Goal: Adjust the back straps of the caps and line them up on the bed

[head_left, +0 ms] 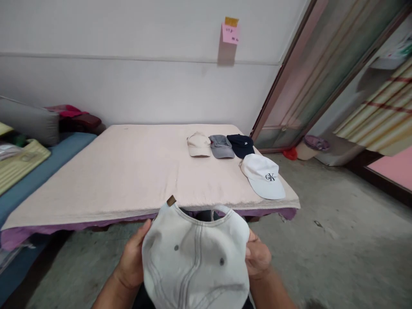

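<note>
I hold a pale grey-white baseball cap (pixel 196 255) in front of me, its back strap with a small brown tab pointing away. My left hand (pixel 131 259) grips its left side and my right hand (pixel 259 257) grips its right side, fingers wrapped under the fabric. Ahead lies a low bed with a cream cover (pixel 128 171). On its far right sit a beige cap (pixel 198 144), a grey cap (pixel 221 146) and a dark navy cap (pixel 240 145) in a row. A white cap with a dark logo (pixel 264 176) lies nearer, at the bed's right edge.
A blue mattress (pixel 48 167) with a grey cushion (pixel 28 122), folded cloths and red items lies at the left. A pink note (pixel 230 33) is stuck on the white wall. A sliding door (pixel 309 77) and a small basket (pixel 310 148) stand at the right, on concrete floor (pixel 337 240).
</note>
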Available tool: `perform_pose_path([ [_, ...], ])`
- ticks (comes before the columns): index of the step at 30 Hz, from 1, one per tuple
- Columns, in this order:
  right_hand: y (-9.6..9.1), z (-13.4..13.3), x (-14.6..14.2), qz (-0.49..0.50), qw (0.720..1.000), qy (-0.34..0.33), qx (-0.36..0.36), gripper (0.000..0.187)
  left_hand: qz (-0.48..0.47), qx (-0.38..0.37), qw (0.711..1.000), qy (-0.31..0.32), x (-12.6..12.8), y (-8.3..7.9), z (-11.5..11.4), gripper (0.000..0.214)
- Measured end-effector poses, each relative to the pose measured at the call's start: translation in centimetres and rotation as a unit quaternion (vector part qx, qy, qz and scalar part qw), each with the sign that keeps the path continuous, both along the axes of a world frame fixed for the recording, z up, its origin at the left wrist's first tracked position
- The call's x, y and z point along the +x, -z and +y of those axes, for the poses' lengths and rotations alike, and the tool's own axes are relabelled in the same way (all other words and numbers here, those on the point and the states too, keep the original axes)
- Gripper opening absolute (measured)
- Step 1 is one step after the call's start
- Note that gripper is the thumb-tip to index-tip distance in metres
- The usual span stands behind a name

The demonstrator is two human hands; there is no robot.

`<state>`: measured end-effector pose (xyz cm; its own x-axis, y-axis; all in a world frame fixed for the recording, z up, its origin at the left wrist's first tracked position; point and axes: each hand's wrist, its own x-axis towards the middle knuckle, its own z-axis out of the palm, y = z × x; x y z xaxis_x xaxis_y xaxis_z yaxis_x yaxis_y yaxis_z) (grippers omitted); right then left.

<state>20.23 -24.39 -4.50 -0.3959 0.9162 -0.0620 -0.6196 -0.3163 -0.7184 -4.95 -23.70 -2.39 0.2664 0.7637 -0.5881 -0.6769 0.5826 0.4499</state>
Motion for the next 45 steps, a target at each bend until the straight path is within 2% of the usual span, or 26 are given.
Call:
perform_pose_path([
  [2, -0.3, 0.1, 0.5, 0.006, 0.999, 0.001, 0.045, 0.037, 0.0, 0.077, 0.996, 0.052, 0.0, -0.4, -0.1, 0.015],
  [5, -1.8, 0.8, 1.3, -0.002, 0.994, -0.014, 0.112, 0.043, 0.035, 0.185, 0.972, 0.142, -0.5, -0.8, -0.3, 0.021],
  [8, -3.4, 1.5, 1.9, -0.033, 0.987, -0.032, 0.157, 0.037, 0.117, 0.228, 0.931, 0.261, -0.5, -1.5, -0.1, 0.026],
  [10, -3.8, 1.7, 2.1, -0.062, 0.983, -0.033, 0.171, 0.023, 0.162, 0.245, 0.909, 0.296, 0.0, -2.1, 0.0, 0.024],
  [13, -3.6, 1.4, 1.9, -0.111, 0.979, -0.041, 0.169, 0.016, 0.182, 0.259, 0.9, 0.298, 1.0, -2.7, -0.2, 0.026],
  [17, -4.4, -0.1, 1.8, -0.191, 0.964, -0.043, 0.182, 0.036, 0.204, 0.246, 0.902, 0.289, 1.7, -2.5, -0.8, 0.027],
  [20, -6.7, -1.3, 2.1, -0.304, 0.911, -0.066, 0.272, 0.049, 0.217, 0.228, 0.919, 0.237, 1.7, -2.4, -1.0, 0.022],
  [21, -7.5, -1.6, 2.2, -0.344, 0.891, -0.066, 0.29, 0.046, 0.216, 0.223, 0.924, 0.221, 1.8, -2.4, -1.0, 0.021],
  [24, -9.0, -2.1, 2.2, -0.447, 0.84, -0.071, 0.3, 0.022, 0.208, 0.221, 0.929, 0.214, 1.9, -2.9, -0.9, 0.02],
  [26, -9.0, -2.1, 2.2, -0.47, 0.83, -0.067, 0.292, 0.015, 0.203, 0.22, 0.928, 0.223, 1.9, -3.3, -0.8, 0.021],
  [27, -8.8, -2.0, 2.2, -0.461, 0.839, -0.051, 0.284, 0.012, 0.198, 0.219, 0.929, 0.222, 2.0, -3.5, -0.8, 0.021],
  [29, -8.3, -1.9, 2.5, -0.397, 0.882, 0.011, 0.256, 0.007, 0.189, 0.222, 0.933, 0.213, 2.1, -4.0, -0.9, 0.022],
  [32, -7.9, -1.6, 3.1, -0.231, 0.943, 0.118, 0.21, 0.005, 0.179, 0.231, 0.936, 0.198, 2.5, -4.9, -1.1, 0.026],
  [35, -8.2, -1.4, 3.3, -0.118, 0.958, 0.176, 0.191, 0.002, 0.192, 0.218, 0.936, 0.198, 3.0, -5.6, -1.3, 0.028],
  [38, -8.0, -1.4, 2.9, -0.097, 0.969, 0.153, 0.169, 0.006, 0.204, 0.192, 0.94, 0.195, 3.8, -6.0, -1.3, 0.03],
  [45, -5.9, -1.6, 1.7, -0.154, 0.976, 0.076, 0.135, 0.021, 0.192, 0.156, 0.954, 0.167, 5.0, -5.6, -1.4, 0.028],
])
